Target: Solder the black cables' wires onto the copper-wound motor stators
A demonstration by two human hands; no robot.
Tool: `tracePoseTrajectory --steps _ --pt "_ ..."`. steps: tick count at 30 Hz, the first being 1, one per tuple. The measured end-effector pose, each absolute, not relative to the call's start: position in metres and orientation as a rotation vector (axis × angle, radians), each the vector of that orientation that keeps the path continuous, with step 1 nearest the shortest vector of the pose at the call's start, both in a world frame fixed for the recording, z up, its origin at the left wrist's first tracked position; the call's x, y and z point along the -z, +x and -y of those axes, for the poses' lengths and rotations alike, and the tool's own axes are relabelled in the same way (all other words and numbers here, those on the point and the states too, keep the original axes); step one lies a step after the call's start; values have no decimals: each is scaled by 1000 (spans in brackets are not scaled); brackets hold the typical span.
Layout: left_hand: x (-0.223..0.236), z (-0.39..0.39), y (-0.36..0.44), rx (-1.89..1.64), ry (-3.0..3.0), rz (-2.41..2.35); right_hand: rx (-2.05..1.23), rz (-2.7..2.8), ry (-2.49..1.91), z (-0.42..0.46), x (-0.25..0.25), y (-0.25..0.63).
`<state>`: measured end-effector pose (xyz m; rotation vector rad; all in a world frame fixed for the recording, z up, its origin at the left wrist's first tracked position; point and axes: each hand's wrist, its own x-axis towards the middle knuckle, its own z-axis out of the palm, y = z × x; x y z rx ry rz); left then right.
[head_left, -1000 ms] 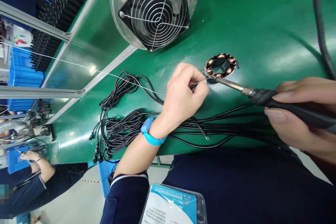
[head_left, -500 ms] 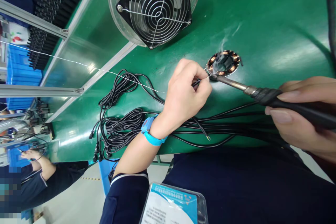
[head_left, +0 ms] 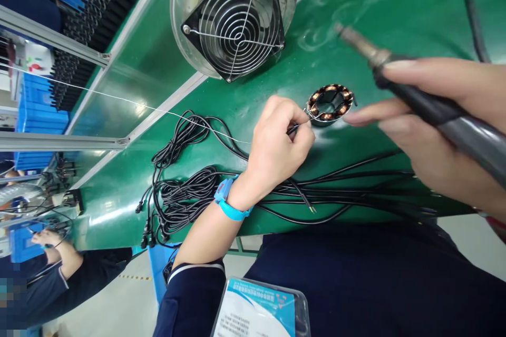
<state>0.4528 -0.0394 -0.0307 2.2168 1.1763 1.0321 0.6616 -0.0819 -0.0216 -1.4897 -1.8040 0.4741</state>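
A ring-shaped motor stator (head_left: 336,111) with copper windings rests on the green bench. At its left side my left hand (head_left: 279,145) is pinched shut on a thin solder wire (head_left: 158,109) and a black cable (head_left: 292,130). The wire's tip reaches over the stator's near edge. My right hand (head_left: 427,131) grips a black-handled soldering iron (head_left: 427,95), its blurred tip raised beyond the stator and apart from it. One right fingertip is stretched out to the stator's right edge; I cannot tell if it touches.
A caged fan (head_left: 239,37) in a clear round housing stands behind the stator. Coiled black cables (head_left: 185,195) lie at left, their long ends running right under my left wrist. A co-worker's hand (head_left: 45,237) works at far left, near blue bins (head_left: 39,116).
My right hand has lifted the soldering iron up and away from the stator, and one finger now extends toward it. The smoke over the stator has drifted off. My left hand keeps its pinch.
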Motion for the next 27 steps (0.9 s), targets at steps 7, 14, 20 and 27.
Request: tracePoseTrajectory --steps 7,14,20,27 --pt "31 40 453 -1142 2246 -1141 -535 1994 -1163 44 30 648" --pt "32 42 453 -1088 2306 -1182 -535 1935 -1171 45 42 639" --pt "31 42 452 -1007 2158 -1205 -543 1931 -1176 47 39 642" --pt "4 34 439 -417 1199 -1218 -517 2062 -1055 35 45 641"
